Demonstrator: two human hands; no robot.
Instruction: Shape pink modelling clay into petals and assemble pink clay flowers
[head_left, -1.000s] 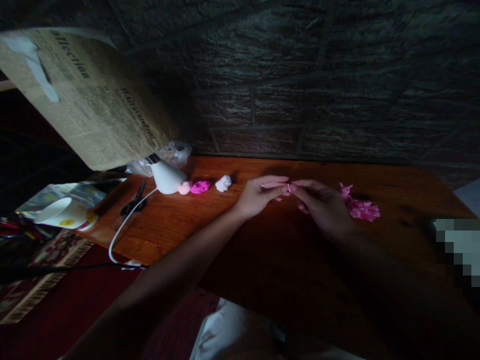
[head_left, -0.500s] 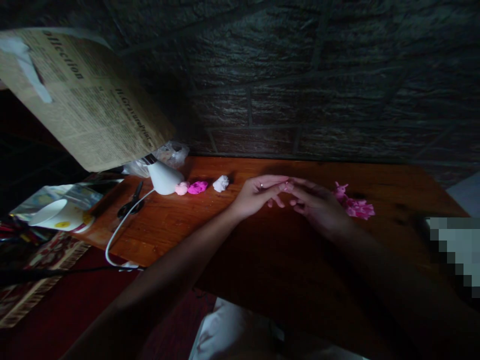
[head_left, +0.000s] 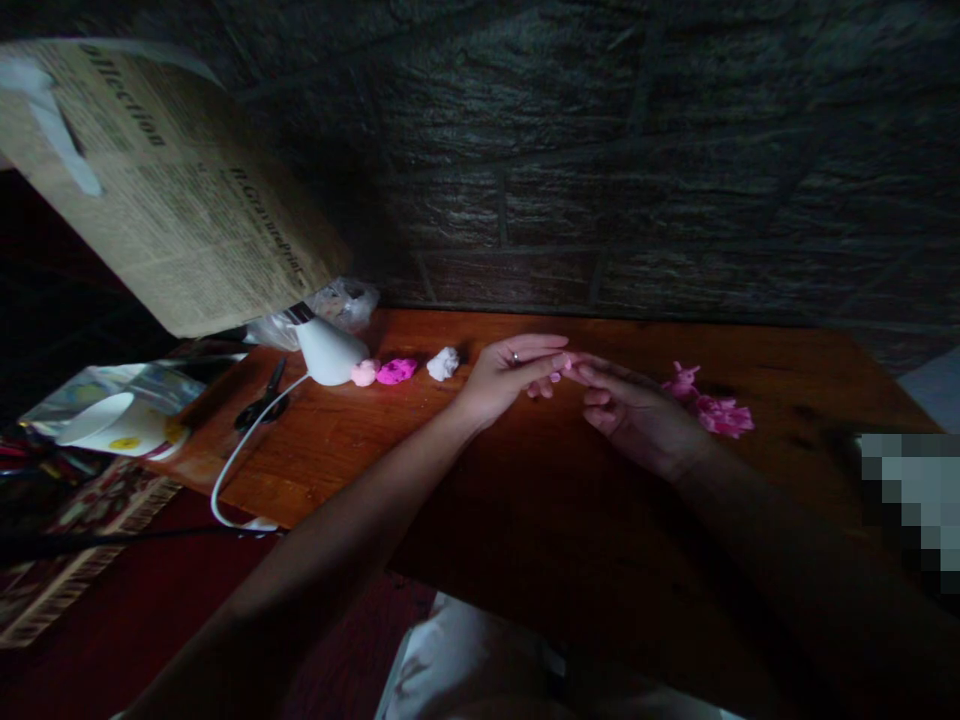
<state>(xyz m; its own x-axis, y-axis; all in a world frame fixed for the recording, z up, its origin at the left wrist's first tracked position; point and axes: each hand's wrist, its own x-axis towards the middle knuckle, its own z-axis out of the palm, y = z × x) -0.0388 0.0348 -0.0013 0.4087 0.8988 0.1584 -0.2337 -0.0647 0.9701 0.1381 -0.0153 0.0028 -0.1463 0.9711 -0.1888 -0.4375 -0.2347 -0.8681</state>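
Observation:
Over the table point(head_left: 480, 490), my left hand point(head_left: 510, 378) pinches a tiny pink piece of modelling clay point(head_left: 568, 362) between thumb and fingertips. The fingertips of my right hand point(head_left: 641, 415) close on the same bit from the other side. Its exact shape is too small to make out. Just beyond my right hand are a pink clay figure with long ears point(head_left: 682, 380) and a ruffled pink clay piece point(head_left: 724, 416). To the left of my hands lie a white clay lump point(head_left: 443, 364), a bright pink lump point(head_left: 397, 371) and a pale pink lump point(head_left: 365, 372).
A lamp with a white base point(head_left: 330, 350) and newsprint-patterned shade point(head_left: 202, 200) stands at the left, its white cord point(head_left: 223, 475) running off the table. Scissors point(head_left: 262, 405) and a paper cup point(head_left: 120, 425) are nearby. A dark stone-patterned wall point(head_left: 562, 180) rises behind.
My fingertips have shifted slightly apart, so more of the small pink clay shows between them. My left fingers have risen a little. The other objects stay put.

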